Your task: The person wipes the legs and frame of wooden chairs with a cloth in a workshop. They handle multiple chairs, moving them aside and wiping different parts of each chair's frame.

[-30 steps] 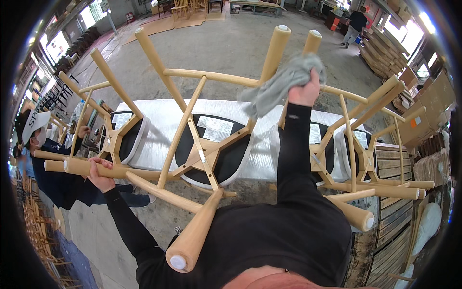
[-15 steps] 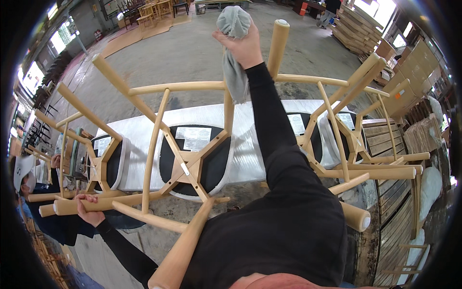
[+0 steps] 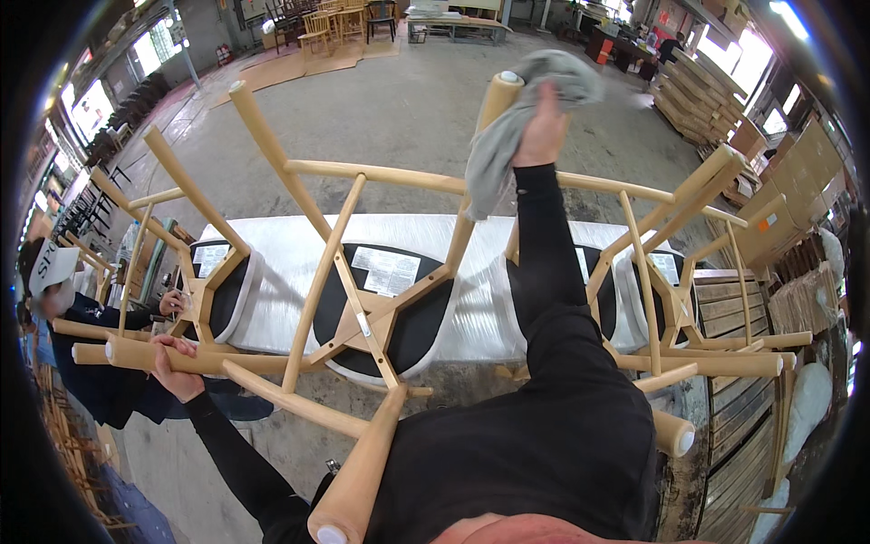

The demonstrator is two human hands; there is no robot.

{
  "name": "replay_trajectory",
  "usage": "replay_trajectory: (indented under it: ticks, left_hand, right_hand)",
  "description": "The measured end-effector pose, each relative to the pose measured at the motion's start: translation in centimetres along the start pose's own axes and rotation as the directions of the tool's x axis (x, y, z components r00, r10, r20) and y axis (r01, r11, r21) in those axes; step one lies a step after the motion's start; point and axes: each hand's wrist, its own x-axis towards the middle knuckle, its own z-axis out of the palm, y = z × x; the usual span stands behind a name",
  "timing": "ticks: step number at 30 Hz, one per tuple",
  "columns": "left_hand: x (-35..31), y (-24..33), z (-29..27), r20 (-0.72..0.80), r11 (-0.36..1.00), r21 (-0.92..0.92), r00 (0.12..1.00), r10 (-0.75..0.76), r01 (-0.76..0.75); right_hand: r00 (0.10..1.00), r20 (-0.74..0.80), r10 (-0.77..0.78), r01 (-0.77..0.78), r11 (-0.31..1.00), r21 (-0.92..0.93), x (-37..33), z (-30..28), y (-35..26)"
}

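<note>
Several light wooden chairs rest upturned, their black seat undersides showing. My left hand (image 3: 178, 367) is wrapped around a leg (image 3: 245, 364) of the near middle chair (image 3: 367, 313), close to its white-capped end. My right arm reaches forward over the chairs. In my right hand (image 3: 544, 131) is a bunched grey cloth (image 3: 566, 80), blurred at its far edge, at the top of an upright leg of the chair to the right. That leg is mostly hidden by hand and cloth. The cloth's loose end hangs across the middle chair's upright leg (image 3: 497, 102).
The chairs lie on a long surface wrapped in clear plastic (image 3: 362, 227). At the left, a person in a cap (image 3: 56, 267) stands with a hand on another chair (image 3: 210, 281). Slatted wood (image 3: 739, 363) lies right, below cardboard (image 3: 797, 181). More chairs (image 3: 340, 23) stand far back.
My right hand has moved rightward with the cloth, from the middle chair's upright leg to the neighbouring chair's leg. My left hand keeps its hold. The view has shifted, and the person's hand is now on the left chair.
</note>
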Motion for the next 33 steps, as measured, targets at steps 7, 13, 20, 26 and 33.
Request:
replay_trajectory:
  ticks: [7, 13, 20, 26, 33]
  left_hand:
    - [-0.1, -0.3, 0.3, -0.002, 1.000, -0.009, 1.000, -0.029, 0.029]
    - [-0.2, -0.1, -1.9, 0.020, 0.996, -0.026, 0.996, -0.083, 0.084]
    - [0.1, -0.1, -0.7, 0.079, 0.994, -0.022, 0.991, -0.104, 0.106]
    - [0.1, 1.0, -3.1, 0.023, 0.992, 0.017, 0.992, -0.127, 0.126]
    - [0.0, 0.7, -3.8, 0.091, 0.993, 0.025, 0.988, -0.121, 0.119]
  right_hand:
    - [0.983, -0.179, -0.045, 0.035, 0.998, -0.059, -3.9, 0.4, 1.1]
    - [0.997, 0.072, 0.024, 0.019, 0.838, -0.546, -3.6, 2.7, 1.8]
    - [0.953, 0.139, -0.269, 0.199, 0.208, -0.958, -12.3, -3.8, 8.5]
    - [0.973, 0.217, -0.075, 0.213, 0.650, -0.730, -7.6, -0.5, 6.2]
    - [0.981, 0.102, -0.164, 0.191, 0.753, -0.630, -8.8, -1.2, 7.3]
